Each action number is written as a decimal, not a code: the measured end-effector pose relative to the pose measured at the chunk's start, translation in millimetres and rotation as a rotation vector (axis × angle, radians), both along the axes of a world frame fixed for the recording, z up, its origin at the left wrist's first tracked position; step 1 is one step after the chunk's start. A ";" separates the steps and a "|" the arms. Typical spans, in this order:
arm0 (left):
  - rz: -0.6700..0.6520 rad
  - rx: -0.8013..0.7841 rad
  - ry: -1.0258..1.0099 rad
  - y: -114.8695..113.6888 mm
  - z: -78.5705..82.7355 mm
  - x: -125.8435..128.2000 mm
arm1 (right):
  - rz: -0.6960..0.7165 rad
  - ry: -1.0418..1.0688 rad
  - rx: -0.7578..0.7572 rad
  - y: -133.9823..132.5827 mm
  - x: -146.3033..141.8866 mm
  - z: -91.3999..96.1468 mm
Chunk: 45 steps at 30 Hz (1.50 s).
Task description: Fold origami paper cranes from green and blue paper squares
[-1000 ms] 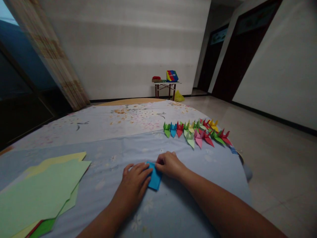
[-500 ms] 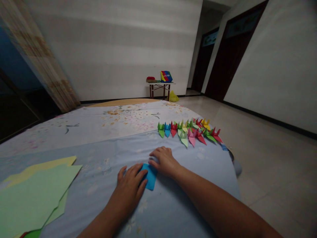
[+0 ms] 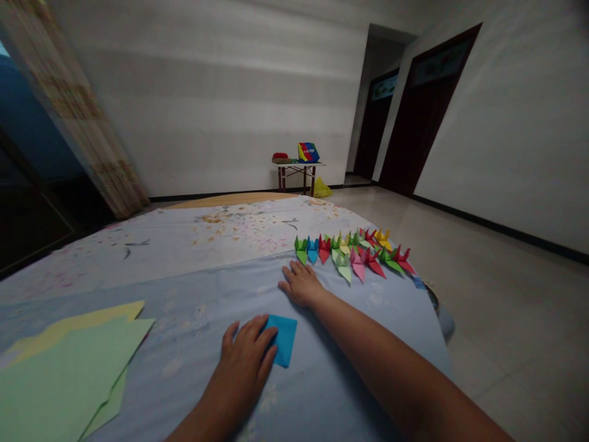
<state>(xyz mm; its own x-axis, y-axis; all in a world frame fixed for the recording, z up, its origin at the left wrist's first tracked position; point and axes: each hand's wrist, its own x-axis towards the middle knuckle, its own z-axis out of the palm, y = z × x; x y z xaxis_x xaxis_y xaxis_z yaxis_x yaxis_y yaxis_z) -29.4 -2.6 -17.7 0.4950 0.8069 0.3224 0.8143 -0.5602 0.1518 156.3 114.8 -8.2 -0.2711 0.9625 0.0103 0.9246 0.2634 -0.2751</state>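
A folded square of blue paper [image 3: 286,339] lies flat on the light blue cloth [image 3: 184,344]. My left hand [image 3: 248,353] rests on its left edge, palm down with the fingers spread. Beyond the paper, my right hand [image 3: 301,283] lies flat on the cloth, fingers apart and holding nothing. Just past its fingertips stand several folded paper cranes [image 3: 324,250] in green, blue, red, pink and yellow. They form rows toward the table's right edge.
Large sheets of pale green paper [image 3: 59,374] lie at the left, with a yellow sheet [image 3: 101,313] partly beneath. A floral white cloth [image 3: 175,245] covers the table's far part. A small stand [image 3: 299,164] by the wall bears a colourful box [image 3: 308,152].
My right hand has left the blue paper and moved forward toward the paper cranes. More of the paper now shows. My left hand stays on it, and the view has tilted up slightly.
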 end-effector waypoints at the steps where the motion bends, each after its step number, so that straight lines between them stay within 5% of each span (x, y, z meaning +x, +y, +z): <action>1: 0.001 -0.003 0.001 -0.3 -0.6 0.1 | -0.003 -0.004 -0.004 2.1 -0.2 -1.0; 7: 0.017 -0.026 0.025 -1.2 -0.2 1.1 | -0.016 0.020 0.016 2.2 1.6 2.3; 12: 0.011 -0.032 0.029 -1.9 0.9 1.4 | 0.055 0.176 0.196 -28.1 8.0 11.2; 19: 0.015 -0.003 0.044 -3.1 2.1 2.7 | 0.259 0.260 0.072 -62.4 16.2 17.1; 45: 0.057 -0.042 0.128 -6.1 8.9 9.1 | 0.193 0.233 -0.077 -57.4 24.0 17.6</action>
<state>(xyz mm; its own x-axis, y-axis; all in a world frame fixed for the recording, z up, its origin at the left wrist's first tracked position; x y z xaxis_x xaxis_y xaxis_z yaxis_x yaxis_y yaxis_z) -20.3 -8.7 -8.8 0.4828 0.8463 0.2250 0.8588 -0.5078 0.0671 180.2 57.4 9.5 -0.4476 0.8940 0.0228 0.7694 0.3979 -0.4997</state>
